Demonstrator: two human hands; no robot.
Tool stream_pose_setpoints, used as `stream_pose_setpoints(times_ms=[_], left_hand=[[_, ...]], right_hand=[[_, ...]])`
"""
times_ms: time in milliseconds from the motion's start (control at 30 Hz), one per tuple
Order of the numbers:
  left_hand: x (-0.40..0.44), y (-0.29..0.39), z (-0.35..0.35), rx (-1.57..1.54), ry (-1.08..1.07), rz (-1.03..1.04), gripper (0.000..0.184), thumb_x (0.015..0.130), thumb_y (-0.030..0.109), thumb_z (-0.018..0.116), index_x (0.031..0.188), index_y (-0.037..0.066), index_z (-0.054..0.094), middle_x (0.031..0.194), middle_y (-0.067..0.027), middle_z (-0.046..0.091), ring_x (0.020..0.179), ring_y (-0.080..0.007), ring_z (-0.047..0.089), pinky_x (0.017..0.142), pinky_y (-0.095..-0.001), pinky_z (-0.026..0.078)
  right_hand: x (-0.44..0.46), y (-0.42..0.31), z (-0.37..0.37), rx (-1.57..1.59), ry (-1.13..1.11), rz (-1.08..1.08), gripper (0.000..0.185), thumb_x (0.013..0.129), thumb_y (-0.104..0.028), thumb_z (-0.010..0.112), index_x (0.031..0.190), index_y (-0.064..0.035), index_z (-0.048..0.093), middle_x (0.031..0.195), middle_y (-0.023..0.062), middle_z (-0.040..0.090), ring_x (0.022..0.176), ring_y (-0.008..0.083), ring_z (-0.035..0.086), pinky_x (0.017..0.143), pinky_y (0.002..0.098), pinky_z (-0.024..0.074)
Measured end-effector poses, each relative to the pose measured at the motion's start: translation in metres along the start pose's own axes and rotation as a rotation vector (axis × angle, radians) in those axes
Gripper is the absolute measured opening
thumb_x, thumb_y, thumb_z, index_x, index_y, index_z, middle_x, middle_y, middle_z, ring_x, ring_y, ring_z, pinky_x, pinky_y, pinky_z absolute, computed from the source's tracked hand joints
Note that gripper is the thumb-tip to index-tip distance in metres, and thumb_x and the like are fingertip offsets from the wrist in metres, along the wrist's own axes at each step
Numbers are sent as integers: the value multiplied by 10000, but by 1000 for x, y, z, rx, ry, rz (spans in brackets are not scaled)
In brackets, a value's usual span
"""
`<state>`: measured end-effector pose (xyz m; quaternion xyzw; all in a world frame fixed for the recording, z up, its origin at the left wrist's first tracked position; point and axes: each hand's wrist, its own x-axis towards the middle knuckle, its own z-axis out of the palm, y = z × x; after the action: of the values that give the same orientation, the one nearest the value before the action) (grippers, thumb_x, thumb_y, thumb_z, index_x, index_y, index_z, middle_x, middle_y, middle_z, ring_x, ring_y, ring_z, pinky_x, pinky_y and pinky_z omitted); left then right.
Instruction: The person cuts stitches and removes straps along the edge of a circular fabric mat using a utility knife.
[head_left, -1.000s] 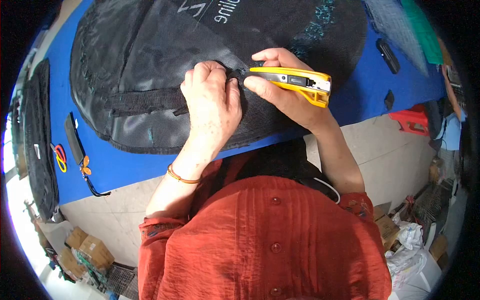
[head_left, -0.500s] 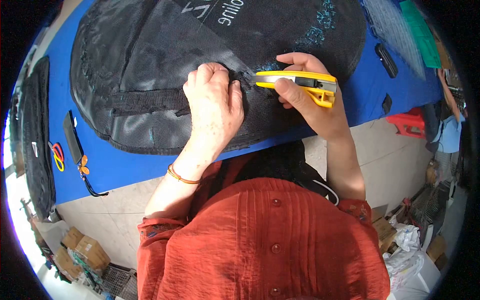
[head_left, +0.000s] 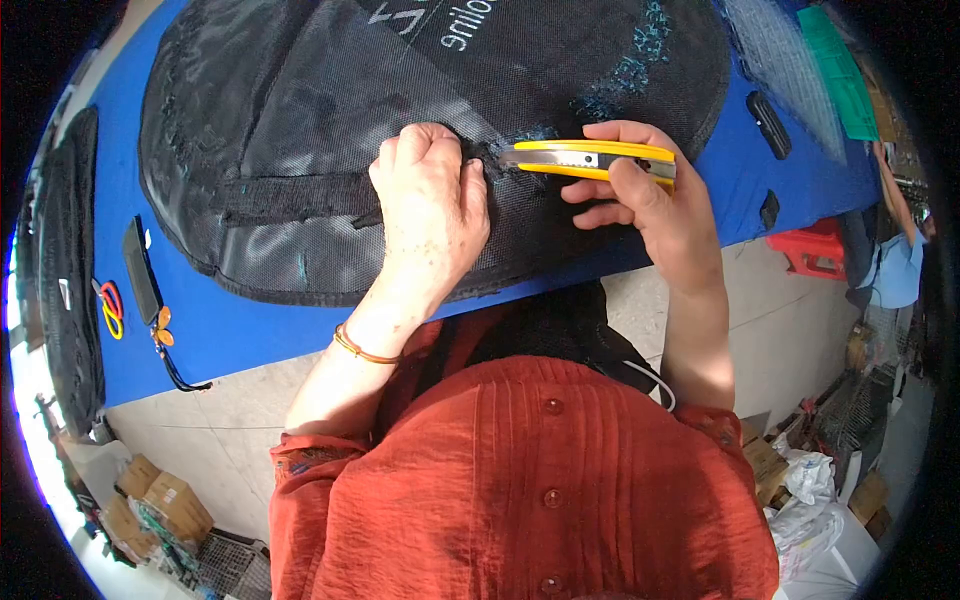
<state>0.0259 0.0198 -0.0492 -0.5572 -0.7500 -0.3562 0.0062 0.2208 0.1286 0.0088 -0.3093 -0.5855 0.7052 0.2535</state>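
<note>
Since the earlier frame, the right grip [head_left: 650,190] has shifted outward and taken the yellow cutter [head_left: 590,160] with it; the cutter now lies nearly level. Left grip [head_left: 430,190] has barely moved.

Right grip: part closed on the cutter's rear half, thumb on the near side, other fingers loosely spread. Left grip: curled and mostly closed over the black fabric [head_left: 350,120], at the end of the black band [head_left: 290,200]. Fingertips hidden, so pinching vs just pressing: cannot tell.

Black fabric lies spread on the blue surface [head_left: 250,345], teal threads [head_left: 650,50] scattered on it. Cutter tip points at the left fingers, just beside them. Contact with fabric and blade extension both unclear.

Handling, judged by look: fabric soft, thin, light, a bit slippery, likely to ruck up or drift. Best held flat close beside the band, fingers clear of the cutter's line. Cutter stiff and light; hold by the yellow body, well back from the tip. Frayed mesh could snag.

Scissors [head_left: 112,310] off to the left, near the surface's edge.
</note>
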Motion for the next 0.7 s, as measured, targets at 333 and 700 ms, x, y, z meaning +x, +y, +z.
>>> stream_pose_setpoints(times_ms=[333, 700], left_hand=[[-1, -1, -1, -20, -10, -17, 212, 846, 102, 694, 1014, -24, 664, 1111, -144, 616, 1018, -343, 551, 902, -439, 419], [0, -2, 2, -9, 24, -3, 173, 798, 87, 706, 930, -18, 666, 1071, -139, 608, 1000, -340, 547, 878, -459, 426]], right_hand=[[-14, -2, -15, -442, -16, 83, 265, 923, -70, 718, 1164, -11, 624, 1035, 67, 684, 833, 126, 659, 713, 275, 564], [0, -15, -11, -755, -173, 469, 264, 991, -230, 668, 1099, -10, 569, 894, 62, 662, 689, 101, 611, 588, 266, 506]])
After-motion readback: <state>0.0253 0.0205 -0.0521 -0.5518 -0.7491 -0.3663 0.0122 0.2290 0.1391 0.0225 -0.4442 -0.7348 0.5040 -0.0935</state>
